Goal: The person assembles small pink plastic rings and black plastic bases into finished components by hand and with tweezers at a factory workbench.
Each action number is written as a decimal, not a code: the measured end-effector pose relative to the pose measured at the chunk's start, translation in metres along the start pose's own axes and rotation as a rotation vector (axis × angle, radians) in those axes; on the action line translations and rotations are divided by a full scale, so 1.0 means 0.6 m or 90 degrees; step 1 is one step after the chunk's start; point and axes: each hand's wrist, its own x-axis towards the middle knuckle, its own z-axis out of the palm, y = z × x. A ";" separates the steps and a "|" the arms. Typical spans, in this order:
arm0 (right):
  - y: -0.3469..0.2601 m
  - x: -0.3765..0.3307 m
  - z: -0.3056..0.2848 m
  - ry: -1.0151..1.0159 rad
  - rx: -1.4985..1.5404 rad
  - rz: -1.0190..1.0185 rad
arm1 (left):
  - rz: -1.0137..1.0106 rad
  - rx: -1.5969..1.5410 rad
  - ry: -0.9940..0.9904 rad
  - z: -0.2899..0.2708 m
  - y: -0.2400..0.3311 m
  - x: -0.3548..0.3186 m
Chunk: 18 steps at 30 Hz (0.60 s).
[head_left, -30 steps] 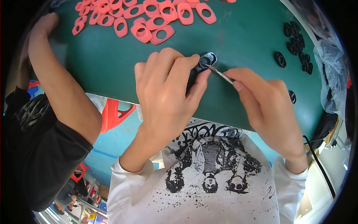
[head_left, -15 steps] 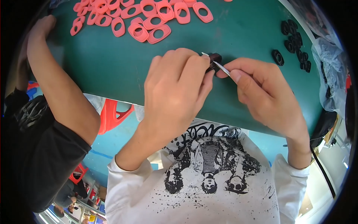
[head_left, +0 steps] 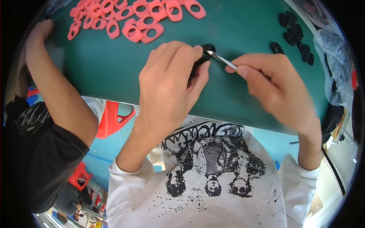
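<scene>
My left hand [head_left: 165,81] is closed, pinching a small glossy black part [head_left: 204,57] between thumb and fingers just above the green table. The part's rounded end sticks out past my fingertips; the rest is hidden in the hand. My right hand [head_left: 275,87] grips a slim silver metal tool [head_left: 225,61] between thumb and forefinger. Its narrow, pointed tip meets the rounded end of the black part, though I cannot tell whether it presses in or only touches. The handle disappears inside my right hand.
Pink oval-holed pieces [head_left: 200,14] lie heaped at the far left of the green table [head_left: 106,68]. Several black ring-like parts [head_left: 292,35] sit at the far right, beside a clear plastic bag [head_left: 334,87]. Another person's arm [head_left: 57,79] rests at left, above a red stool [head_left: 108,123].
The black part is turned in my left hand, showing its rounded end. The tool's tip has shifted onto that end. Both hands sit slightly farther left, and the whole view has moved a little.
</scene>
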 end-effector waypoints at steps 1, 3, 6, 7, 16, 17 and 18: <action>-0.003 0.001 -0.006 0.005 -0.002 0.004 | 0.004 -0.005 -0.001 0.002 0.001 0.001; -0.012 0.002 -0.013 -0.051 0.175 0.181 | 0.008 0.000 -0.012 0.003 0.001 0.003; -0.019 0.008 -0.008 -0.057 0.200 0.187 | 0.033 0.038 -0.025 -0.002 -0.001 0.005; -0.021 0.007 -0.006 -0.058 0.200 0.188 | 0.032 0.038 -0.025 -0.003 -0.001 0.005; -0.009 -0.007 0.029 0.124 -0.212 -0.183 | -0.003 0.016 -0.025 -0.004 -0.002 0.004; -0.012 -0.011 0.031 0.132 -0.223 -0.174 | 0.003 -0.011 -0.013 -0.002 -0.004 0.004; -0.014 -0.013 0.032 0.139 -0.234 -0.166 | 0.009 -0.038 -0.001 0.000 -0.005 0.003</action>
